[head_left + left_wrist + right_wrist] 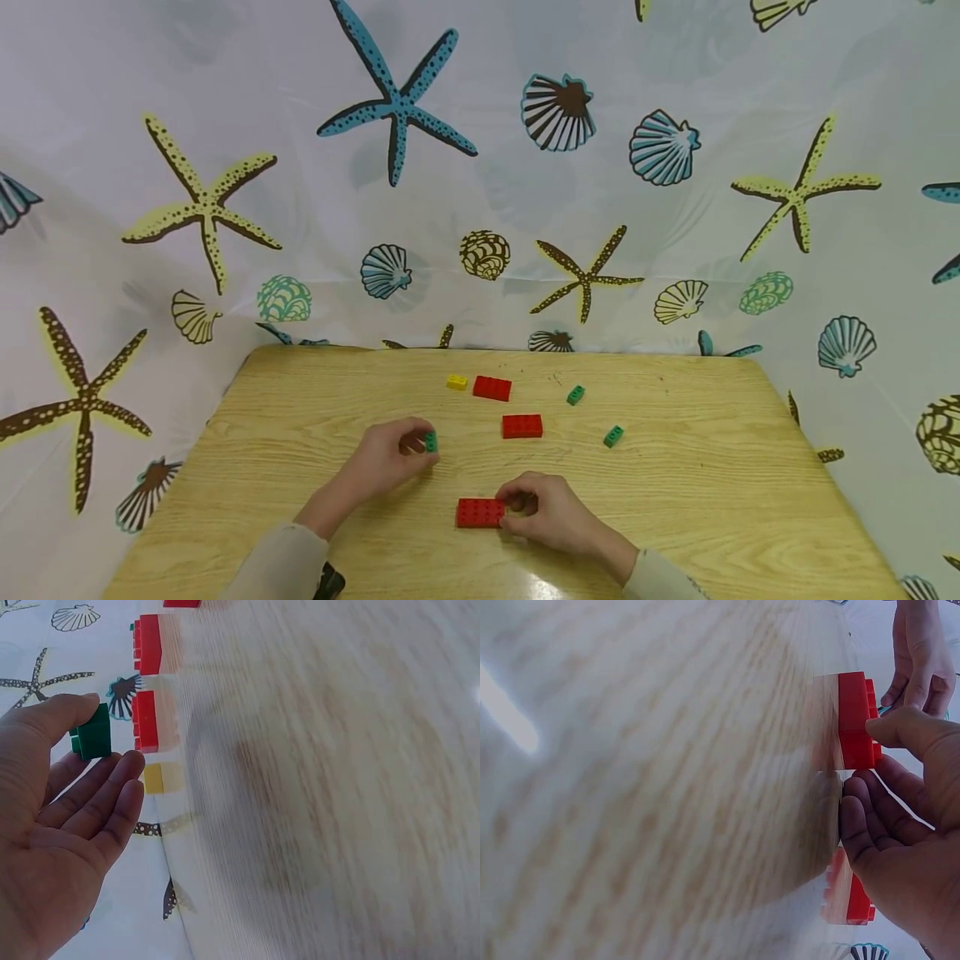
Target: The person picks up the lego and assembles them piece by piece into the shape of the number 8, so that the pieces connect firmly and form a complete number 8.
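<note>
My left hand (382, 458) pinches a small green toy building brick (431, 442) between thumb and fingers, above the table's left-centre part. In the left wrist view this green brick (95, 735) shows clear of the tabletop, the other fingers loosely bent below it. Near the front of the table lies a red building brick (480, 513), studs up. At its right end, my right hand (553, 515) grips it between thumb and fingers. The right wrist view shows the thumb at the top edge of that red brick (853, 712), whose base is on the table.
Further back on the wooden table (697, 500) lie two more red bricks, one nearer (522, 427) and one farther (492, 388). Beside the farther one is a yellow brick (457, 382). Two green bricks (576, 395) lie to the right. A patterned cloth (480, 183) hangs behind.
</note>
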Tool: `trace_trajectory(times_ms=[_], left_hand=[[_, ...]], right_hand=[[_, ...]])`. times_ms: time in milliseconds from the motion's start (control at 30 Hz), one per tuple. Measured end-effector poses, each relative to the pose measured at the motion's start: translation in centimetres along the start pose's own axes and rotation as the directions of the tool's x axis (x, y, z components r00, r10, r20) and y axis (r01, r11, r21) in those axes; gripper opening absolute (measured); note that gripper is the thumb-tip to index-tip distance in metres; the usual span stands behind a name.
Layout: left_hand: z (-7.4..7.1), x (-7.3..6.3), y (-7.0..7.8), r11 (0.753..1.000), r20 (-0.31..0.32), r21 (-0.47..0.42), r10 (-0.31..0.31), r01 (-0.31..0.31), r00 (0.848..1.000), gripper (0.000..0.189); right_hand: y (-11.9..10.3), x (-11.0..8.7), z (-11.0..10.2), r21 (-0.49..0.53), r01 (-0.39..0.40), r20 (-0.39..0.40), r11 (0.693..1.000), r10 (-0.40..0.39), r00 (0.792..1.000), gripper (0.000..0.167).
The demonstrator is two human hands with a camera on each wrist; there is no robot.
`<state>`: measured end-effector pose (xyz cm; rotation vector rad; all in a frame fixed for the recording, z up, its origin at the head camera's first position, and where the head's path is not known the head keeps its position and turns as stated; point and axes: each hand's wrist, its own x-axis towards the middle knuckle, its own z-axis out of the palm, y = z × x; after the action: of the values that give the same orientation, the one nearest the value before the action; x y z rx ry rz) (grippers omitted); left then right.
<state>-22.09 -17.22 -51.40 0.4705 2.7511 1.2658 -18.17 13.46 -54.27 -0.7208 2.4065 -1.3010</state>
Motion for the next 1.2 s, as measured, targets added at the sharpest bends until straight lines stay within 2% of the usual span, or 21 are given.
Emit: trace_trajectory(times_ms=[167,500,867,1100,1200], left_hand=[[0.4,-0.5,0.8,0.999,0.022,0.008,0.032,-0.032,0.999,0.035],[1.1,-1.9,1.8,0.999,0.07,-0.012,0.041,-0.04,0.997,0.036],[1.7,-3.1,1.7,0.994,0.092,-0.028,0.112,-0.11,0.989,0.037],[2.4,-3.6,1.7,0.978,0.101,-0.056,0.205,-0.2,0.974,0.033],[2.9,-3.7,1.7,0.975,0.109,-0.068,0.217,-0.211,0.97,0.032]], right_hand=[[0.0,0.1,0.0,0.008,-0.011,0.007,1.0,0.01,1.0,0.024],[0.0,0.2,0.0,0.009,-0.012,0.014,1.0,0.012,1.0,0.024],[0.0,0.2,-0.1,0.008,-0.016,0.007,1.0,0.015,1.0,0.024],[0.1,0.1,-0.2,0.015,-0.013,0.012,1.0,0.013,1.0,0.025],[0.1,0.1,-0.2,0.016,-0.014,0.012,1.0,0.014,1.0,0.025]])
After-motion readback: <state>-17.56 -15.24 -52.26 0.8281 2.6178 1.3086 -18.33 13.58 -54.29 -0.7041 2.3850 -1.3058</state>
